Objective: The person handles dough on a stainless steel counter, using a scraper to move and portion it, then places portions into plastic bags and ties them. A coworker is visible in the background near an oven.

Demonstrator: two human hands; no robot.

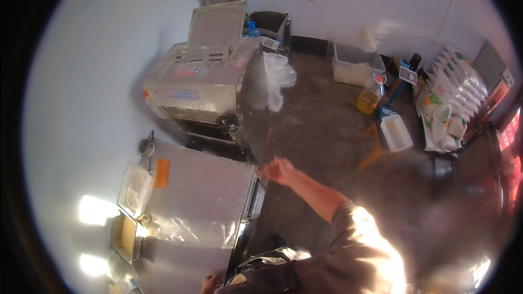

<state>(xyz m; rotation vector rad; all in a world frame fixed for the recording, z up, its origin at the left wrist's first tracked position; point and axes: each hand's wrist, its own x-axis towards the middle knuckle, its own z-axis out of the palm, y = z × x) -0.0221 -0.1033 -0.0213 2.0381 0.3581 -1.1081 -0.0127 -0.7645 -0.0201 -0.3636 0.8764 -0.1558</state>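
Observation:
My right hand [279, 171] reaches out to the far right corner of a steel-topped table [201, 185]. Its fingers look curled together and are a little blurred; what they hold, if anything, cannot be made out. Low in the view, my left hand [211, 283] is beside the table's right edge, mostly cut off, its fingers too hidden to read. Just beyond the table stands a large steel machine [201, 81] with a raised lid [217, 24] and a black handwheel [227, 123] on its front.
Along the table's left side are an orange scraper-like piece [162, 173], a plastic-lined tray [136, 188] and a rectangular tin [126, 237]. Across the floor stand a clear bin [357, 68], an oil jug [369, 98], a stool [373, 144] with a white tub [396, 133], and stacked sacks [455, 90].

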